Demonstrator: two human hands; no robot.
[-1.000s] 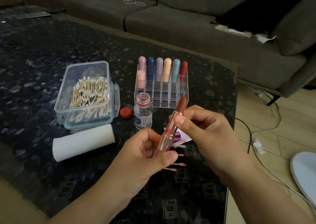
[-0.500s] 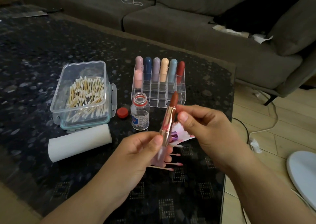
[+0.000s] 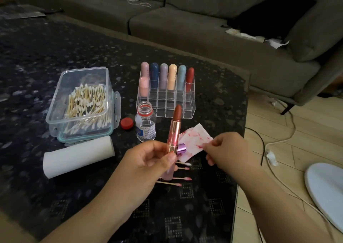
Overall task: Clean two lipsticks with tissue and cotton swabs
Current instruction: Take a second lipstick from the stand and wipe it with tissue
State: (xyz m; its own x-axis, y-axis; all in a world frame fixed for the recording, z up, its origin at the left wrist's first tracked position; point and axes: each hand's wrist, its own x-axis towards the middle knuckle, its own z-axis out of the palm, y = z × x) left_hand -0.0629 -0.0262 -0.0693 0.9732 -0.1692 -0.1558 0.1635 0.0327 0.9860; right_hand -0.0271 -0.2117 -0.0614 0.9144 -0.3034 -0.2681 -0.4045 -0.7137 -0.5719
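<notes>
My left hand [image 3: 148, 161] holds an uncapped lipstick [image 3: 173, 135] upright above the desk [image 3: 37, 57], thumb and fingers curled round its pink-and-gold tube; the brown-red bullet points up, in front of the clear acrylic organiser [image 3: 167, 101]. My right hand [image 3: 228, 150] pinches the near corner of a stained tissue [image 3: 194, 140], thumb against curled fingers; the tissue lies on the desk just right of the lipstick and bears red smears. A purple cap or tube [image 3: 181, 148] lies on the tissue, partly hidden behind the held lipstick. Used cotton swabs [image 3: 182, 178] with pink tips lie on the desk below my left-hand grip, between the two hands.

Behind, the organiser carries seven capped lipsticks [image 3: 171, 76] in its rear compartments: six in the back row, one pale pink in the next row at left. An open small clear bottle [image 3: 145, 124] stands just beside the organiser's front left corner, its red cap [image 3: 127, 123] lying to its left. A clear plastic box of cotton swabs [image 3: 83, 101] stands further left, with a tissue roll [image 3: 78, 155] lying on its side in front of it. A grey sofa [image 3: 185, 20] runs beyond the desk.
</notes>
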